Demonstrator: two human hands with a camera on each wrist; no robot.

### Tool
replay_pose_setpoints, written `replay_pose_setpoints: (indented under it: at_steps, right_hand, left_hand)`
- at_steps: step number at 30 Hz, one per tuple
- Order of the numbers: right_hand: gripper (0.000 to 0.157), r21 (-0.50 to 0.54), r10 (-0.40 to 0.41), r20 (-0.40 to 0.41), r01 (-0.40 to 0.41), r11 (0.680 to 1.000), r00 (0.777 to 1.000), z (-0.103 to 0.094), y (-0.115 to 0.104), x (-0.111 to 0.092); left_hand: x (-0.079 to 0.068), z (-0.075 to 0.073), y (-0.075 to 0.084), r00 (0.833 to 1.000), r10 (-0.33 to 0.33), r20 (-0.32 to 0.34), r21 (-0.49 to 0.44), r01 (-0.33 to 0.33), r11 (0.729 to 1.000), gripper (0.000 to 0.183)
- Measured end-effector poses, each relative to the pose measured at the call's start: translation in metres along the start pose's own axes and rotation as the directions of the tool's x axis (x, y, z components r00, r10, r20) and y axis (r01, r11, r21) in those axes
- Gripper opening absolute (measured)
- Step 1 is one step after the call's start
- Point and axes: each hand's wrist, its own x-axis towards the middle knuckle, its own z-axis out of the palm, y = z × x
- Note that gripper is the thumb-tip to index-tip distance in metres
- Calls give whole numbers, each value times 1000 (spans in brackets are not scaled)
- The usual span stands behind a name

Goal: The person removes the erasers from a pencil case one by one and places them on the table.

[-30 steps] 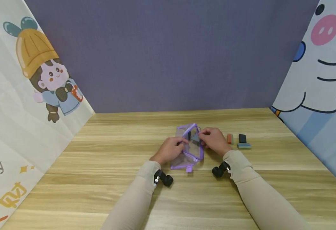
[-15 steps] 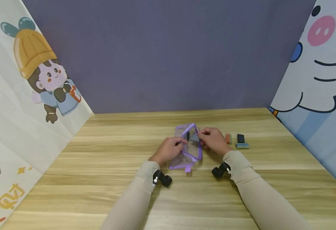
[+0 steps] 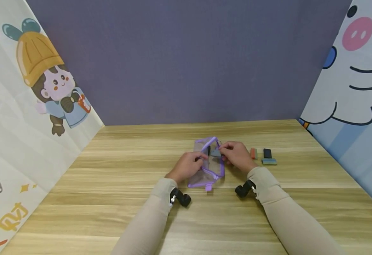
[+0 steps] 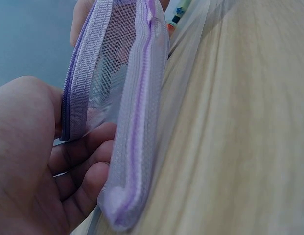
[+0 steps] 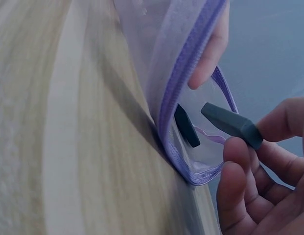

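A see-through mesh zip pouch (image 3: pixel 222 168) with purple edging lies on the table with its mouth spread wide. My left hand (image 3: pixel 187 165) grips the near-left zip edge, thumb on one side and fingers curled beneath, as the left wrist view shows. At the opposite side of the mouth, my right hand (image 3: pixel 238 156) pinches a grey, slant-ended eraser (image 5: pixel 230 125) between thumb and fingertips. The eraser's free end points into the opening. Inside the pouch rests a second, darker eraser (image 5: pixel 187 126), partly covered by the purple zip edge.
Right of the right hand lie an orange block (image 3: pixel 253 153), a black block (image 3: pixel 267 153) and a blue-green block (image 3: pixel 269 162). A purple tab (image 3: pixel 209 187) sticks out from the pouch's near end. A grey-purple panel (image 3: pixel 179 63) rises behind the wooden table (image 3: pixel 125 159).
Both hands keep their grips and the pouch stays in place. The grey eraser has turned a little, showing a wider face in the pouch mouth.
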Motion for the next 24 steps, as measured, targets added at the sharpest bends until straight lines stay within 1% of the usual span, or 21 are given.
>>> replay_pose_setpoints:
  at_steps: [4, 12, 17, 24]
  right_hand:
    - [23, 5, 9, 0, -9, 1000, 1000, 0, -1, -1]
    - [24, 6, -6, -4, 6, 1000, 1000, -2, 2, -2]
    - [25, -12, -8, 1, 8, 1000, 1000, -4, 2, -2]
    - [25, -7, -2, 11, 3, 1000, 1000, -6, 0, -2]
  left_hand:
    - [0, 0, 0, 1000, 1, 1, 2, -1, 1000, 28]
    - [1, 0, 1, 1000, 5, -2, 4, -5, 1000, 28]
    - [0, 0, 1, 1000, 5, -4, 3, -5, 1000, 28]
    - [1, 0, 1, 1000, 16, -9, -3, -16, 1000, 27]
